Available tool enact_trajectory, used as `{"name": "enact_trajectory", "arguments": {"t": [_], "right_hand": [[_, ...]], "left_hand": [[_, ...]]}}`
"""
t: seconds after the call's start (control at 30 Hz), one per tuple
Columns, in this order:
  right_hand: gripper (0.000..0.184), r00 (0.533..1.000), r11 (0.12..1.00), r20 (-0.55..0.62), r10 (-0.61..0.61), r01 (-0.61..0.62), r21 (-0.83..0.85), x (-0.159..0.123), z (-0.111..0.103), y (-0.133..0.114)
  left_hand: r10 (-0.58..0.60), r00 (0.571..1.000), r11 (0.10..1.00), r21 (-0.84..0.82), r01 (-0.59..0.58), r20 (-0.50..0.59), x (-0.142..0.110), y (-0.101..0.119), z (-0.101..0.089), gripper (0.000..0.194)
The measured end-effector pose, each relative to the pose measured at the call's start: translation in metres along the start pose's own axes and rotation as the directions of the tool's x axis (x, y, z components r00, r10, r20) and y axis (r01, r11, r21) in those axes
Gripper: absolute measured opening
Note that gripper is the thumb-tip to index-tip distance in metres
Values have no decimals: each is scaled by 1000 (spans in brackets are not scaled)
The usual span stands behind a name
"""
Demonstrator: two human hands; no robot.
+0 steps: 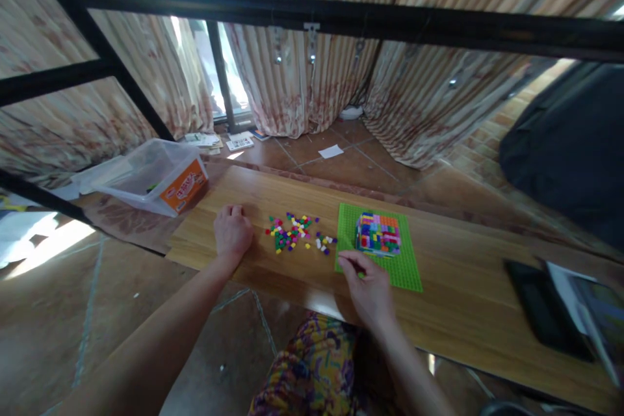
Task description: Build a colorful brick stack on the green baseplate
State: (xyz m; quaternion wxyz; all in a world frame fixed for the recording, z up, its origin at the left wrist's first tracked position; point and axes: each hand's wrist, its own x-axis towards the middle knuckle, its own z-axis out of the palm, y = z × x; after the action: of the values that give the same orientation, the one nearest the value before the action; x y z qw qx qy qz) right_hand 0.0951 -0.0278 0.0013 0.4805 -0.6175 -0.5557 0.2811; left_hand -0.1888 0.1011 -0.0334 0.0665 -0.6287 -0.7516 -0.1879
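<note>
My left hand (233,232) rests on the wooden table with its fingers curled into a loose fist; nothing shows in it. To its right lies a scattered pile of small coloured building bricks (292,229), with a smaller group (324,244) of mostly white, yellow and purple ones beside it. My right hand (368,283) is over the near left part of a green baseplate (408,270), thumb and fingers pinched together. Whatever the pinch may hold is too small to make out. Just beyond these fingers a multicoloured block of stacked bricks (378,234) stands on the baseplate.
A clear plastic box (146,175) with an orange label stands past the table's left end. On the right of the table (463,286) lie a black flat object (546,309) and a tablet-like device (597,312). A dark metal bar (341,16) crosses in front of the curtains.
</note>
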Motion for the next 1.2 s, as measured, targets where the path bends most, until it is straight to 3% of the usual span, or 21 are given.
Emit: {"name": "enact_trajectory", "arguments": {"t": [0.17,0.37,0.7,1.2], "right_hand": [[25,940,956,-250,232,-173,237,-1,-45,24],[29,862,887,-373,344,-168,431,19,-72,44],[31,864,931,-421,276,-131,341,26,-66,65],[32,885,989,-446,135,-91,118,19,-71,56]], "left_hand": [[15,1000,1000,2,-15,-21,3,-4,3,35],[12,1000,999,31,-11,-14,5,-3,1,40],[21,1000,999,30,-21,-9,7,-3,-2,44],[20,1000,1000,-16,-20,1,8,-4,-4,42]]}}
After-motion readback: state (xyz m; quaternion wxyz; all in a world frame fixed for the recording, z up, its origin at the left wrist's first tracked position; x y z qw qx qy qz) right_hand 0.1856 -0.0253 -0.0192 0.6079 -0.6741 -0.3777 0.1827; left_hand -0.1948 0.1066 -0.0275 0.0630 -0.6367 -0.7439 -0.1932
